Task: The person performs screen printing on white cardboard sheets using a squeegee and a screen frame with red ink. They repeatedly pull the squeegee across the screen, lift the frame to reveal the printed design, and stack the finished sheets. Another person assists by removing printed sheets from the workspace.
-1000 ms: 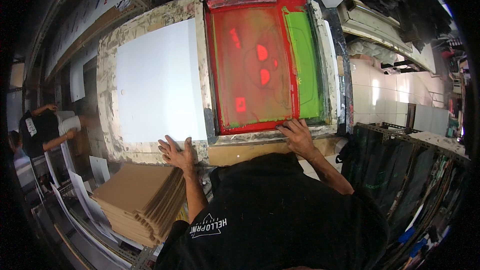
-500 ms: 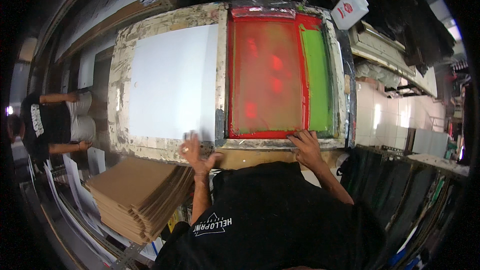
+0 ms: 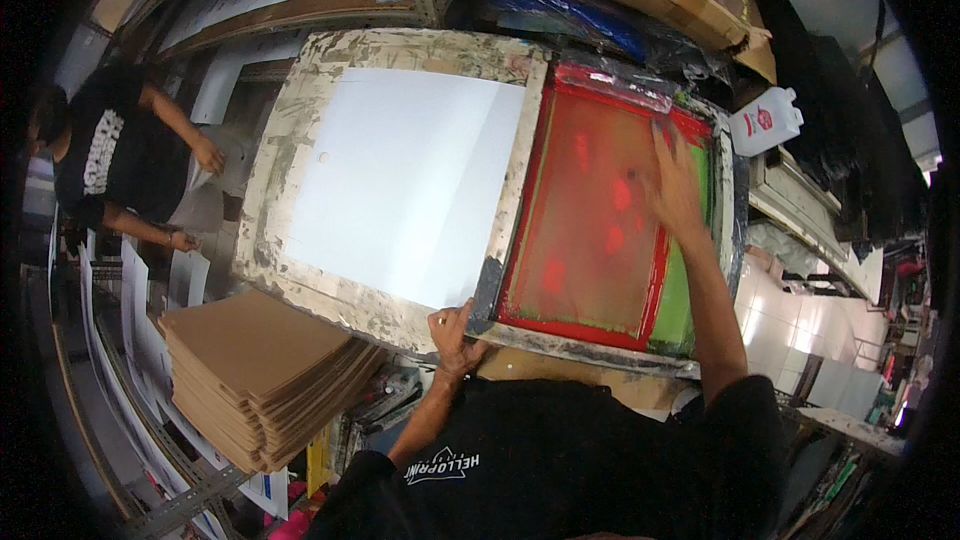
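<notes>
While half a second ago both hands sat on the near rail of the bench, the right hand [image 3: 672, 192] has now travelled up the frame and lies stretched across the red-coated mesh screen in its paint-caked wooden frame [image 3: 600, 230], right of centre in the picture. Its fingers are spread flat and open on the mesh near the far top corner, closed on nothing; whether it presses or only rests cannot be told. The left hand [image 3: 452, 335] has stayed low, at lower centre, its fingers curled over the near edge of the frame where the red screen meets the large white flat board [image 3: 400, 185] set in a cream, paint-spattered surround. That grip looks firm but loose enough to show the knuckles; it has hold of the frame edge and nothing else. A green strip [image 3: 682, 290] shows along the right side of the screen, under the forearm.

Judged from the shift, the work has moved from steadying the frame at its front to reaching over its surface, with one hand anchoring the near edge.

At lower left a stack of brown cardboard sheets [image 3: 265, 380] sits just beside the bench. A white plastic jug [image 3: 765, 120] stands at upper right, near the screen's far corner. At far left, well apart, another person in a black printed shirt [image 3: 110, 155] handles white sheets with both hands. Pale panels [image 3: 800, 315] lie at the right edge.
</notes>
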`<control>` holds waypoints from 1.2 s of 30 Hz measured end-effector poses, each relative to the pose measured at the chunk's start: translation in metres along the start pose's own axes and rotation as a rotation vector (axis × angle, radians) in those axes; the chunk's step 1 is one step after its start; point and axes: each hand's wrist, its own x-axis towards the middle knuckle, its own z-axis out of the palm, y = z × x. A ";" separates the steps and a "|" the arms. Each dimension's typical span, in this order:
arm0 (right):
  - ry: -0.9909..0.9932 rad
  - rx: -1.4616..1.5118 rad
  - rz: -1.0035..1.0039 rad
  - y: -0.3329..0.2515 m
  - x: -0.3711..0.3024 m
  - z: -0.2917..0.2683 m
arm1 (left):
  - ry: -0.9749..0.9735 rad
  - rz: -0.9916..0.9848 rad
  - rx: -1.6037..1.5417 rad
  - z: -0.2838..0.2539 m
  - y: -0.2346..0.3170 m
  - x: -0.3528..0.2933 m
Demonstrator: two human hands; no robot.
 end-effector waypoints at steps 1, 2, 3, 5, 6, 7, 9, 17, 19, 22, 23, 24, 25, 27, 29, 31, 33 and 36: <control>0.060 0.007 -0.038 0.016 0.036 0.022 | -0.029 -0.012 -0.010 -0.003 0.003 0.002; 0.124 -0.102 -0.099 0.032 0.068 0.045 | -0.032 -0.002 0.000 -0.004 0.002 0.004; 0.187 -0.212 -0.157 0.047 0.094 0.065 | -0.037 0.007 0.008 -0.004 0.002 0.005; 0.118 -0.318 -0.163 0.068 0.128 0.097 | -0.082 -0.014 0.011 -0.005 0.003 0.006; 0.079 -0.371 -0.162 0.074 0.141 0.107 | -0.083 -0.011 0.006 -0.005 0.001 0.005; -0.036 -0.298 -0.116 0.071 0.152 0.110 | -0.085 -0.012 0.000 -0.004 -0.001 0.003; -0.265 -0.166 -0.009 0.064 0.167 0.105 | -0.085 -0.013 -0.024 -0.002 -0.002 -0.002; 0.004 0.055 -0.159 0.069 0.162 0.098 | -0.083 -0.021 -0.086 -0.002 -0.001 0.000; 0.080 0.050 -0.190 0.065 0.146 0.106 | -0.078 0.007 -0.071 0.000 -0.005 0.000; 0.023 -0.024 -0.139 0.054 0.109 0.117 | -0.083 0.016 -0.065 0.001 -0.006 -0.001; 0.015 -0.015 -0.131 0.037 0.091 0.114 | -0.083 0.007 -0.063 0.000 -0.005 -0.001; -0.018 -0.022 -0.111 0.020 0.070 0.109 | -0.083 0.001 -0.067 -0.001 -0.005 -0.002; -0.047 -0.032 -0.089 0.004 0.046 0.100 | -0.082 0.001 -0.073 -0.003 -0.003 0.000; 0.048 -0.082 -0.125 -0.012 -0.012 0.092 | -0.068 0.030 -0.091 0.000 -0.002 0.005; 0.061 -0.042 -0.159 -0.046 -0.065 0.081 | -0.036 0.040 -0.099 -0.001 -0.004 0.005; -0.097 0.075 -0.098 -0.089 -0.109 0.046 | -0.051 0.020 -0.082 -0.001 -0.005 0.001; -0.218 0.183 -0.059 -0.109 -0.145 0.028 | -0.069 0.012 -0.070 0.000 -0.005 0.002; -0.213 0.235 -0.142 -0.118 -0.160 0.004 | -0.052 -0.003 -0.103 0.001 -0.005 0.001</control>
